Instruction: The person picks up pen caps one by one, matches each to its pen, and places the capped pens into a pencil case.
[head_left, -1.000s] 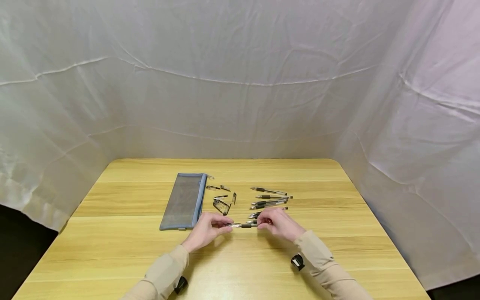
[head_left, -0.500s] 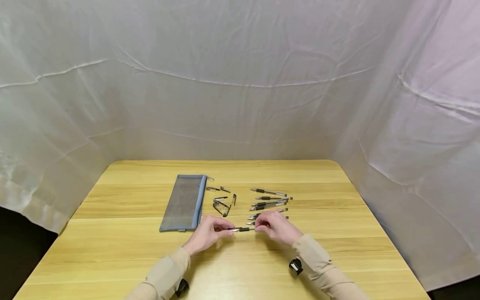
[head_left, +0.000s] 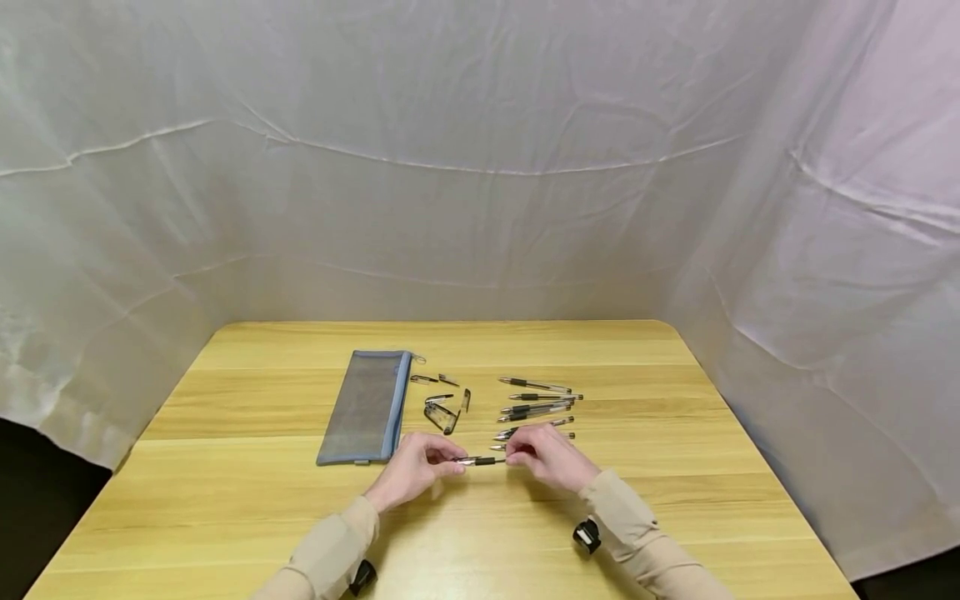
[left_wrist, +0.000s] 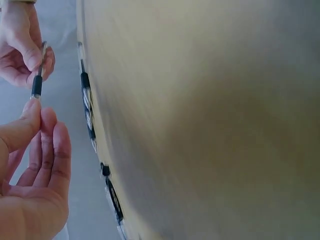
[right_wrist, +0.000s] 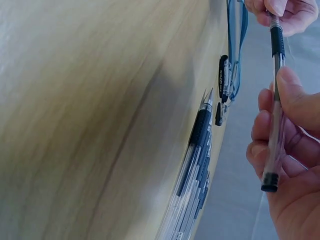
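A clear gel pen with a black grip (head_left: 486, 461) is held level between the two hands, just above the table in the head view. My left hand (head_left: 414, 468) pinches its clear front end between thumb and fingertips, hiding part of it. Thumb and fingers of my right hand (head_left: 553, 457) hold the clear barrel (right_wrist: 278, 117), whose black end plug (right_wrist: 270, 182) shows below them in the right wrist view. Several uncapped pens (head_left: 536, 408) lie right of centre, just beyond the right hand. Loose clear-and-black pen caps (head_left: 442, 415) lie beyond the left hand.
A blue-edged grey mesh zip pouch (head_left: 366, 404) lies flat to the left of the caps. The wooden table (head_left: 247, 500) is enclosed by pale hanging cloth (head_left: 480, 225) at the back and sides. Each sleeve has a black device (head_left: 587, 536) at the wrist.
Both hands have come slightly nearer the body with the pen, and the right hand has shifted a little left, toward the left hand. The pouch, caps and other pens stay put.
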